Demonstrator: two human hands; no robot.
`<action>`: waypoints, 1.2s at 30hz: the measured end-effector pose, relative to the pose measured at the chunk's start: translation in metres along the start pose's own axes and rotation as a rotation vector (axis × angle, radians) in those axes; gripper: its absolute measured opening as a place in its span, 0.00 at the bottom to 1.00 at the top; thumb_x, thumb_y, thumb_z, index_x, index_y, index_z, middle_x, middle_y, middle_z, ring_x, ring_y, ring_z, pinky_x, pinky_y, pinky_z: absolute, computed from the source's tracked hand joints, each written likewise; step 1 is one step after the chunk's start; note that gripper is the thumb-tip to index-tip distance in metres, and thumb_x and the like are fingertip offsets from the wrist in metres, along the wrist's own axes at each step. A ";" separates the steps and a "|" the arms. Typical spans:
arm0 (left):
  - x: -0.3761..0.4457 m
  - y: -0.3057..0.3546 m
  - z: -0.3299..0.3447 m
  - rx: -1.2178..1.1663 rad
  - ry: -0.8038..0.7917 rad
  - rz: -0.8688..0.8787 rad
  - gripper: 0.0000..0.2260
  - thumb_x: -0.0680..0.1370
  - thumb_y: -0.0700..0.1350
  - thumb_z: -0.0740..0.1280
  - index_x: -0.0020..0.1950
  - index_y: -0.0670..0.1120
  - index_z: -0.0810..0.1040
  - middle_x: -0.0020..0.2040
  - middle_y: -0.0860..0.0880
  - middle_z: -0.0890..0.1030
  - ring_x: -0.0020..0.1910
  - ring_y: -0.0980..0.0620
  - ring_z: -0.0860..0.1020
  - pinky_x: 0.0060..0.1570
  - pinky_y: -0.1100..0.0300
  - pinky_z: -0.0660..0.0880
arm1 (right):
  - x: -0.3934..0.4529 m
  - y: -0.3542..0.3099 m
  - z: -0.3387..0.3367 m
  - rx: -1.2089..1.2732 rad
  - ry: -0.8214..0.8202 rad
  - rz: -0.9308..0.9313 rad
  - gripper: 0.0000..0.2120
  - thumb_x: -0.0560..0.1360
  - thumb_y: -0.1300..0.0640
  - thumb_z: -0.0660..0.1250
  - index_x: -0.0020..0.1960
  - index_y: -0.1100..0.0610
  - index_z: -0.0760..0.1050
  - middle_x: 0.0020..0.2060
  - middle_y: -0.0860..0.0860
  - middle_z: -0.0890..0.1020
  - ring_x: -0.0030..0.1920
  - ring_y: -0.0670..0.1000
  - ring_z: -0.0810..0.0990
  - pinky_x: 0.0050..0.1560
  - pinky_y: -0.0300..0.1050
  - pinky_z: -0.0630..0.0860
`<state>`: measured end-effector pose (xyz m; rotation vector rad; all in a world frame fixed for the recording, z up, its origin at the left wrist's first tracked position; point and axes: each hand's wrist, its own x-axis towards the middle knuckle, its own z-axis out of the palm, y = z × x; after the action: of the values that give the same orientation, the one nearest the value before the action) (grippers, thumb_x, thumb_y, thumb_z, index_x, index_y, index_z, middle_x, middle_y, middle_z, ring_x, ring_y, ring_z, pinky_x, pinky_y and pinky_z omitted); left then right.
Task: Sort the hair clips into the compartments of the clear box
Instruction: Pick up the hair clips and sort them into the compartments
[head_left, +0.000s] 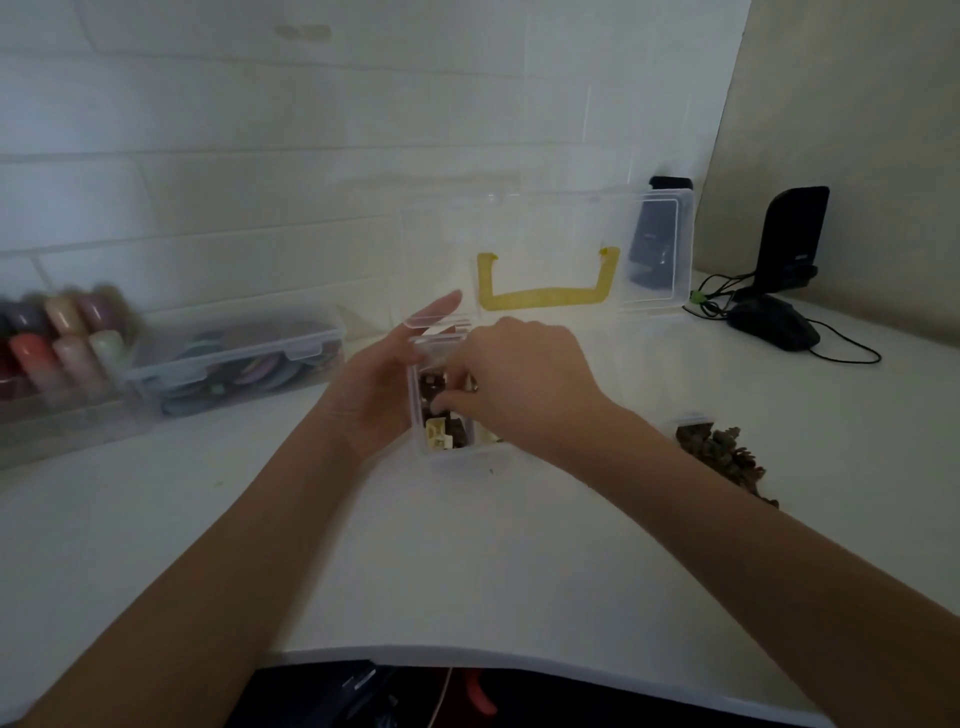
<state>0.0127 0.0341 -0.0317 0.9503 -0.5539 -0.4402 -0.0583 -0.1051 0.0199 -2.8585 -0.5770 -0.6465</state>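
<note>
A small clear inner case (441, 452) stands on the white table, holding dark brown and cream hair clips (439, 434). My left hand (374, 384) cups its left side, fingers stretched up behind its raised lid. My right hand (519, 384) reaches over it from the right, fingertips down among the clips; whether it grips one is hidden. Behind stands the large clear box (654, 249) with its lid upright and a yellow handle (545, 299). A pile of brown hair clips (727, 452) lies on the table to the right.
At the left stand a clear latched box (234, 364) of coloured items and a rack of coloured rolls (62, 332). A black device on a stand (789, 244) with cables sits at the back right. The table's front edge (467, 657) curves near me.
</note>
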 end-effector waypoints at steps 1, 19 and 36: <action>0.000 0.000 0.000 0.000 0.001 0.004 0.30 0.58 0.43 0.75 0.60 0.48 0.79 0.49 0.44 0.82 0.36 0.50 0.81 0.33 0.62 0.76 | 0.001 -0.003 0.002 -0.023 -0.003 0.018 0.11 0.74 0.44 0.64 0.50 0.49 0.80 0.34 0.46 0.72 0.39 0.50 0.74 0.33 0.40 0.63; 0.005 -0.002 -0.004 0.037 0.036 -0.012 0.34 0.55 0.46 0.78 0.61 0.50 0.79 0.58 0.44 0.80 0.58 0.44 0.78 0.59 0.46 0.74 | -0.085 0.094 -0.012 0.324 -0.172 0.096 0.04 0.65 0.42 0.71 0.38 0.40 0.82 0.23 0.42 0.76 0.23 0.45 0.69 0.27 0.33 0.62; 0.005 -0.001 -0.005 0.034 0.042 -0.022 0.38 0.54 0.46 0.78 0.64 0.48 0.76 0.63 0.40 0.76 0.60 0.42 0.76 0.55 0.47 0.75 | -0.086 0.100 -0.006 0.203 -0.196 0.183 0.06 0.69 0.45 0.70 0.46 0.36 0.81 0.26 0.45 0.77 0.27 0.45 0.70 0.30 0.37 0.65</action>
<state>0.0196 0.0342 -0.0340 0.9971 -0.5150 -0.4312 -0.0920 -0.2261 -0.0190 -2.7546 -0.3754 -0.2644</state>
